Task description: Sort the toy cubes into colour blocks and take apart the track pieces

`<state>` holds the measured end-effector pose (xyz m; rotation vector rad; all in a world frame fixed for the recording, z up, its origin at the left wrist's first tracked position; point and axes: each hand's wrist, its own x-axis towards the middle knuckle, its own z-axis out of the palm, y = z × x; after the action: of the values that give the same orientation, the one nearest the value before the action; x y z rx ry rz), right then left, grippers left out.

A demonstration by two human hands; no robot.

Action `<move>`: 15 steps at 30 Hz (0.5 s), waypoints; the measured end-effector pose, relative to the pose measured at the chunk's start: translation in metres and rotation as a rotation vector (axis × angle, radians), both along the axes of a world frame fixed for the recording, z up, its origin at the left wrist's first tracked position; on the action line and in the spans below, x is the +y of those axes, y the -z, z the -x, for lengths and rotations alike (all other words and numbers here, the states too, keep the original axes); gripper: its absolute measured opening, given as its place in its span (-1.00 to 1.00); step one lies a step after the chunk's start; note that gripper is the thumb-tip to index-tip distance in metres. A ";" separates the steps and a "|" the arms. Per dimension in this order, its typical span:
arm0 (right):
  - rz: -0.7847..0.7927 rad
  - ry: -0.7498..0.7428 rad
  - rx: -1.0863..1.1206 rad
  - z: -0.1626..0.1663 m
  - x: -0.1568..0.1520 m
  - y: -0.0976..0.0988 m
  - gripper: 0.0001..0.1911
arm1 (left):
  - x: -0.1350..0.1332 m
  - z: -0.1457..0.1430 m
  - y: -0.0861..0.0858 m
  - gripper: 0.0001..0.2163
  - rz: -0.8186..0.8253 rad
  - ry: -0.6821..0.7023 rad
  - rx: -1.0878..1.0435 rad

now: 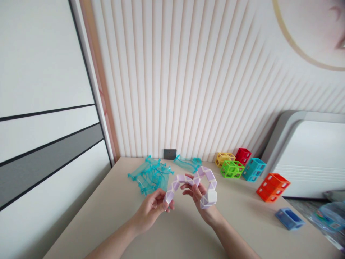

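A lilac-and-white twist snake puzzle (202, 176) arches in the air above the beige table (113, 208). My left hand (151, 208) pinches its left end, fingers closed round the last segments. My right hand (196, 194) grips the middle of the snake, and the right end curls down past that wrist to a white tip. Both forearms reach in from the bottom edge of the head view.
A heap of clear teal curved track pieces (151, 174) lies behind my hands, near the ribbed wall. Open block frames stand to the right: yellow (225, 158), red (243, 155), green (231, 169), teal (253, 169), orange (272, 187), blue (289, 218). A white cabinet stands far right.
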<state>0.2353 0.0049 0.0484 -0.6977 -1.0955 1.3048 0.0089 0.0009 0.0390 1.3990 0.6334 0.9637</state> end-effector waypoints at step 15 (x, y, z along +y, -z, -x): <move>-0.083 0.009 -0.047 -0.002 -0.003 0.002 -0.52 | -0.002 -0.002 0.006 -0.57 0.215 0.219 -0.130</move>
<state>0.2371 0.0017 0.0466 -0.6739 -1.1761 1.2335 0.0109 -0.0014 0.0328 1.1769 0.4615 0.7810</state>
